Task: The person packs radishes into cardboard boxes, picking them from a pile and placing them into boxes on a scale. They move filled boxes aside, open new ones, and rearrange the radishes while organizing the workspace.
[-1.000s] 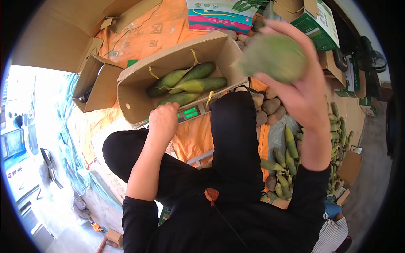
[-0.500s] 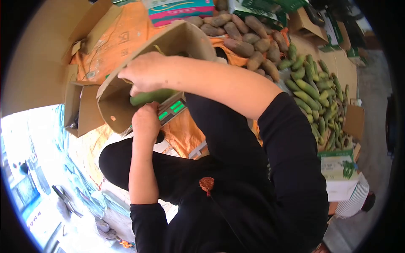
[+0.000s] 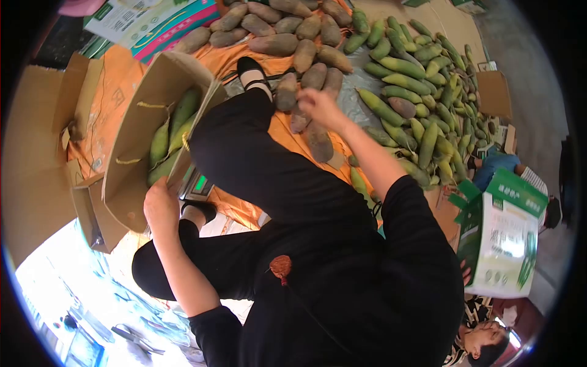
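My left hand (image 3: 161, 211) grips the near rim of an open cardboard box (image 3: 131, 104) with its fingers curled over the edge. Inside the box lie several long green radishes (image 3: 160, 142), beside yellow cord handles. A scale (image 3: 199, 183) with a lit green display shows under the box's right side. My right hand (image 3: 323, 110) is stretched out over reddish-brown root vegetables (image 3: 319, 142) on the floor. Its fingers look apart and slightly blurred, with nothing visible in them.
A large heap of green radishes (image 3: 428, 85) spreads to the right, with more brown roots (image 3: 275, 44) at the back. An orange sheet (image 3: 116, 67) covers the floor. At lower right a person's hand (image 3: 466, 273) is by a green-and-white carton (image 3: 504, 238). Cardboard boxes (image 3: 36, 159) stand left.
My right hand has left the box and swung right to the brown roots. My left hand stays at the box rim. The box now shows several green radishes inside, and my view has turned right.
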Tool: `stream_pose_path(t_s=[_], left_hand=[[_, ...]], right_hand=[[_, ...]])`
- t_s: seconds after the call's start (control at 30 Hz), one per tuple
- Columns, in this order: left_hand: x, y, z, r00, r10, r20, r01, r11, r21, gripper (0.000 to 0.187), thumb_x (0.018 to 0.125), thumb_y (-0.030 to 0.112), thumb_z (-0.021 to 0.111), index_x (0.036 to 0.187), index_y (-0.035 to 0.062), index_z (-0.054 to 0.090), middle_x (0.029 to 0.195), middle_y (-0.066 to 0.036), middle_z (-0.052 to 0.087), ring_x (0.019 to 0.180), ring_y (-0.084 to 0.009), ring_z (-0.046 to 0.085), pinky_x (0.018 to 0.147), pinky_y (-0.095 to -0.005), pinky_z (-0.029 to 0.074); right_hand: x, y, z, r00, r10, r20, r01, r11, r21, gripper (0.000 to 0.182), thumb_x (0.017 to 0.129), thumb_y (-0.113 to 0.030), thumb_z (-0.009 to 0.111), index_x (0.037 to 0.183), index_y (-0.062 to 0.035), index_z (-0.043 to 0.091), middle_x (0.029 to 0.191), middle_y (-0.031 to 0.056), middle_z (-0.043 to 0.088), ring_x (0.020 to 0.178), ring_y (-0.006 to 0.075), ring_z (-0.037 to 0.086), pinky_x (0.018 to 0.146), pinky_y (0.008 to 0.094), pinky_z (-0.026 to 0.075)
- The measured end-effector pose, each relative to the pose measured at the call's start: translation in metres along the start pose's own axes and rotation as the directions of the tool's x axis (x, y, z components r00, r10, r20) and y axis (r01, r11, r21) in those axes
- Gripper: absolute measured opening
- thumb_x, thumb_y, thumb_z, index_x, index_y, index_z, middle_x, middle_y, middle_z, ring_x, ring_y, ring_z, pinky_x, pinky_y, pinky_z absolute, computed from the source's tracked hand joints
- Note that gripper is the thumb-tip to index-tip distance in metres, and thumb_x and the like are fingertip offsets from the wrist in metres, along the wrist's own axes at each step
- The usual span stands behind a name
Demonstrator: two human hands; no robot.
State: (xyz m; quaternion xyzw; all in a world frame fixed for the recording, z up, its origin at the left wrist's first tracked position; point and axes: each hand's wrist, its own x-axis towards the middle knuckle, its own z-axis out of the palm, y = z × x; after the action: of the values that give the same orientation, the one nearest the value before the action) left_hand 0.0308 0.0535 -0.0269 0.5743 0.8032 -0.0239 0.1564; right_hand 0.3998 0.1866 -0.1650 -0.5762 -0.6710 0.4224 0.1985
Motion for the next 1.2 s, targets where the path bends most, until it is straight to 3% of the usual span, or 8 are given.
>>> stream_pose_path(t_s=[0.13,0.23,0.3,0.43,0.6,0.93,1.0,1.2], left_hand=[[0.001,0.003,-0.004,1.000,0.004,0.031,-0.005,0.999,0.031,0.029,0.079,0.012,0.057,0.104,-0.0018,0.062,0.091,-0.025,0.062,0.090,-0.0397,0.059,0.078,-0.0446,0.046],[0.002,0.002,-0.001,1.000,-0.010,0.029,0.011,0.999,-0.041,0.030,0.079,0.012,0.056,0.104,-0.0032,0.061,0.093,-0.026,0.062,0.092,-0.0398,0.059,0.079,-0.0438,0.046],[0.003,0.004,-0.003,0.999,-0.022,0.044,0.023,0.999,-0.021,0.030,0.079,0.012,0.056,0.105,-0.0028,0.061,0.093,-0.026,0.061,0.092,-0.0401,0.058,0.079,-0.0439,0.045],[0.003,0.008,-0.005,0.993,-0.078,0.084,0.079,0.997,-0.015,0.027,0.079,0.011,0.056,0.102,-0.0021,0.061,0.091,-0.026,0.061,0.091,-0.0414,0.057,0.078,-0.0449,0.045],[0.003,0.008,-0.004,0.989,-0.101,0.106,0.108,0.992,-0.066,0.022,0.080,0.010,0.054,0.098,-0.0006,0.060,0.088,-0.026,0.061,0.087,-0.0426,0.057,0.075,-0.0459,0.044],[0.004,0.009,-0.003,0.992,-0.101,0.073,0.107,0.991,-0.076,0.017,0.080,0.011,0.054,0.092,-0.0004,0.059,0.082,-0.026,0.059,0.083,-0.0422,0.057,0.071,-0.0457,0.044],[0.005,0.007,-0.002,0.992,-0.101,0.071,0.107,0.991,-0.084,0.017,0.080,0.011,0.055,0.092,-0.0008,0.059,0.082,-0.026,0.059,0.083,-0.0421,0.057,0.071,-0.0455,0.044],[0.002,0.011,-0.006,0.996,-0.085,0.038,0.084,0.996,0.032,0.018,0.081,0.014,0.058,0.093,0.0013,0.062,0.085,-0.023,0.062,0.085,-0.0403,0.058,0.073,-0.0464,0.045]], right_hand=[[-0.078,0.091,0.037,0.944,0.294,0.151,-0.207,0.882,-0.424,0.022,0.080,-0.018,0.057,0.099,-0.0090,0.063,0.081,0.0151,0.065,0.078,0.0314,0.063,0.072,0.0374,0.049],[-0.124,0.130,0.045,0.916,0.318,0.245,-0.238,0.921,-0.309,0.022,0.081,-0.020,0.054,0.098,-0.0101,0.064,0.089,0.0154,0.066,0.086,0.0339,0.062,0.075,0.0407,0.049],[-0.136,0.142,0.046,0.855,0.402,0.326,-0.241,0.867,-0.437,0.022,0.081,-0.021,0.054,0.098,-0.0112,0.065,0.091,0.0153,0.066,0.089,0.0323,0.062,0.078,0.0400,0.049],[-0.146,0.143,0.025,0.799,0.569,0.193,-0.425,0.762,-0.488,0.022,0.080,-0.021,0.055,0.097,-0.0117,0.065,0.097,0.0158,0.064,0.092,0.0314,0.061,0.080,0.0390,0.049],[-0.152,0.175,0.003,0.852,0.523,0.024,-0.291,0.511,-0.809,0.019,0.081,-0.017,0.055,0.097,-0.0115,0.063,0.106,0.0088,0.059,0.104,0.0277,0.055,0.081,0.0396,0.048],[-0.161,0.182,0.004,0.837,0.527,0.147,-0.124,0.445,-0.887,0.021,0.085,-0.015,0.051,0.104,-0.0150,0.059,0.116,0.0035,0.053,0.114,0.0209,0.047,0.087,0.0418,0.042],[-0.158,0.175,0.002,0.782,0.581,0.224,-0.042,0.408,-0.912,0.021,0.085,-0.017,0.051,0.104,-0.0153,0.060,0.117,0.0025,0.054,0.113,0.0201,0.048,0.086,0.0413,0.042],[-0.175,0.199,0.007,0.860,0.463,0.212,0.008,0.404,-0.915,0.018,0.085,-0.019,0.049,0.099,-0.0173,0.060,0.106,-0.0003,0.058,0.106,0.0186,0.052,0.082,0.0404,0.042]])
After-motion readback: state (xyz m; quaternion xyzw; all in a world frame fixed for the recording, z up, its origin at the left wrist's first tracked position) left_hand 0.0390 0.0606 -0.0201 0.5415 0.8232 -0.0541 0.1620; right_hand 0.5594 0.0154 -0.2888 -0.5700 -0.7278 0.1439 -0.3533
